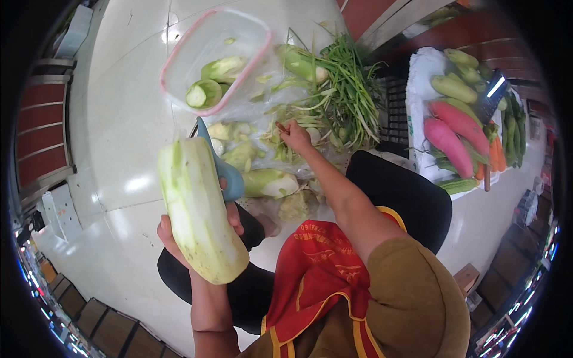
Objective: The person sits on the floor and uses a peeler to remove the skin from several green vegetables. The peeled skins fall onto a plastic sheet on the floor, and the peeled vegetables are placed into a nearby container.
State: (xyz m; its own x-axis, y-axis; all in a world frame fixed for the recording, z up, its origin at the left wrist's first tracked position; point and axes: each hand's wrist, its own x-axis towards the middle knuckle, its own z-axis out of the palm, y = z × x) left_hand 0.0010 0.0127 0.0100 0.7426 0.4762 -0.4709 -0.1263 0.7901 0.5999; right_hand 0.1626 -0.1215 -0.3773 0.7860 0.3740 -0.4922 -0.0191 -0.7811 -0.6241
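Observation:
My left hand (174,241) is wrapped around a large pale-green radish or gourd (197,215), with peeled-looking streaks. Against its right side lies a blue tool handle (226,174), touched by fingers of the same hand; its working end is hidden. My right hand (296,136) reaches over vegetable trimmings and pinches a small brown object (282,128), too small to name. Below the trimmings rests another green-white radish (271,183). A bunch of scallions (353,89) lies just beyond my right hand, beside a green radish (300,62).
A pink-rimmed clear basin (163,76) holds several cut green radishes. Clear plastic sheeting lies under the trimmings. At right, a white foam box (416,89) carries gourds, pink radishes (447,147), carrots, cucumbers and a phone (492,96). My knees flank the work area.

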